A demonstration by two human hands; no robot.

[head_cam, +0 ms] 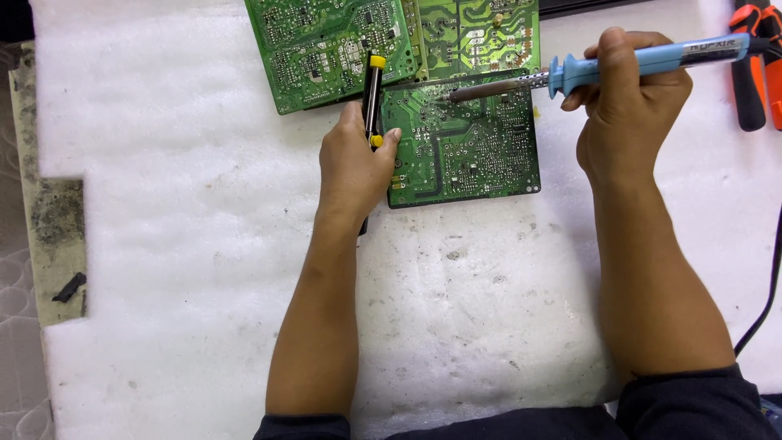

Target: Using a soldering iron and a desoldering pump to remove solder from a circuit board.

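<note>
My right hand (631, 102) grips a blue-handled soldering iron (652, 61), whose metal tip rests on the top edge of a small green circuit board (464, 143). My left hand (354, 163) holds a black tool with yellow ends (372, 94), a desoldering pump by its look, upright at that board's left edge. A larger green circuit board (326, 49) lies behind, partly overlapping the small one. Another green board section (476, 33) sits to its right.
Everything rests on a white foam sheet (179, 204) with dark specks. Orange-and-black handled pliers (753, 65) lie at the top right corner. A black cable (766, 293) runs along the right edge. A dirty strip with a small black piece (69, 287) borders the left.
</note>
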